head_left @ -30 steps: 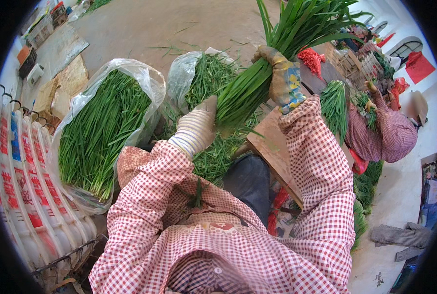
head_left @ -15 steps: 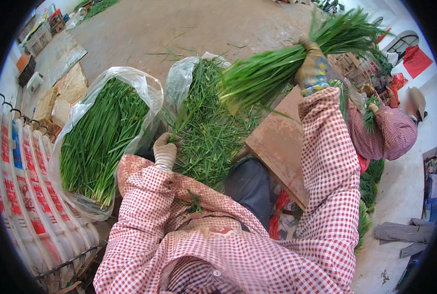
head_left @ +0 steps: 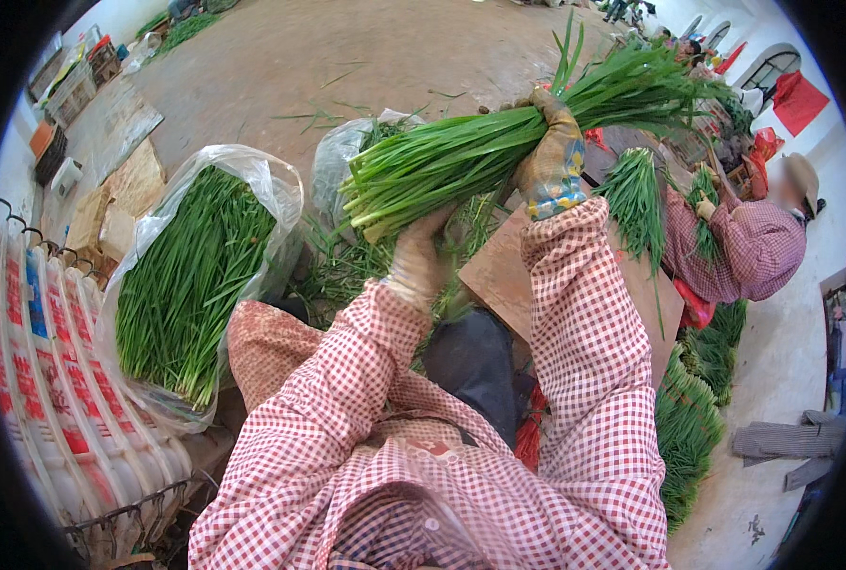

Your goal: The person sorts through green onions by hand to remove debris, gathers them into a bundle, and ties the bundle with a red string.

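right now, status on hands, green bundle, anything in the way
Right hand gripping bundle of chive-like greens, pale ends toward left. Left hand blurred at bundle's underside, grip unclear. Brown board partly behind right sleeve, nothing visibly blocking.

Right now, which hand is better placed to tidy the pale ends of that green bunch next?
Probably the left hand: it appears just below the bunch of long, thin green leaves, near its pale ends, while the right hand grips its middle.

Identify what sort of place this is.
Probably a produce sorting or packing room: a leafy bundle in the right hand, a plastic bag full of long greens, and a co-worker holding a similar bunch.
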Motion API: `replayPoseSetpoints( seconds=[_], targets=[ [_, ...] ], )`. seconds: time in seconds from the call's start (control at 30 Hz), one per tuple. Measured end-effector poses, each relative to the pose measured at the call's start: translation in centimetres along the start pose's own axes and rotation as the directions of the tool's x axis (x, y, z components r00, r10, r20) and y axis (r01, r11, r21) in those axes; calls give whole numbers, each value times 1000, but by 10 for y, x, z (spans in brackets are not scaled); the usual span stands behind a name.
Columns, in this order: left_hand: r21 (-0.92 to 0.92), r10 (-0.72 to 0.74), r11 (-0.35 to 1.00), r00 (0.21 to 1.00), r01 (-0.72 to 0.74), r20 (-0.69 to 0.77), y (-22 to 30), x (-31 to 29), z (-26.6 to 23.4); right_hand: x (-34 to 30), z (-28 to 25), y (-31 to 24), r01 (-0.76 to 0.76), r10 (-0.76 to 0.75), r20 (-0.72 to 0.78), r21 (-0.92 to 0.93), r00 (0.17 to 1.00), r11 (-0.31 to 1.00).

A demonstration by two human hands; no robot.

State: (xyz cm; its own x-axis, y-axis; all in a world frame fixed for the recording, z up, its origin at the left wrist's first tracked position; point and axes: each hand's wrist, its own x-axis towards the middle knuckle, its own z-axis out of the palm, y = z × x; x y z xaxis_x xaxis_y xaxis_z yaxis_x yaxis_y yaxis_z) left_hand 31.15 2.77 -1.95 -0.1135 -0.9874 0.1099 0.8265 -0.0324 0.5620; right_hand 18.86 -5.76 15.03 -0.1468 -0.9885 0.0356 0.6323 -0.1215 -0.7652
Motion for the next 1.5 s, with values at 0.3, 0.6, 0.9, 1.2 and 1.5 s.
replayPoseSetpoints(
  seconds=[0.3, 0.6, 0.9, 1.2, 1.5],
  targets=[
    [887, -2, 447, 992, 114, -127, 19, -28, -79, 29, -15, -14, -11, 9, -33, -53, 999, 999],
    [574, -495, -817, 581, -56, -646, 58, -56, -118, 30, -9, -47, 743, -441, 631, -655, 638, 138],
    [345, -467, 838, 883, 423, 53, 91, -20, -60, -65, 8, 102, 975, -228, 960, -118, 160, 190],
    [21, -475, 878, 877, 478, -73, 121, -108, -94, -164, -7, 156, 740, 34, 992, 68, -122, 669],
    [325, -630, 698, 763, 638, -144, 178, -183, -73, -248, -82, 176, -417, 390, 536, -78, 748, 906]
  ],
)
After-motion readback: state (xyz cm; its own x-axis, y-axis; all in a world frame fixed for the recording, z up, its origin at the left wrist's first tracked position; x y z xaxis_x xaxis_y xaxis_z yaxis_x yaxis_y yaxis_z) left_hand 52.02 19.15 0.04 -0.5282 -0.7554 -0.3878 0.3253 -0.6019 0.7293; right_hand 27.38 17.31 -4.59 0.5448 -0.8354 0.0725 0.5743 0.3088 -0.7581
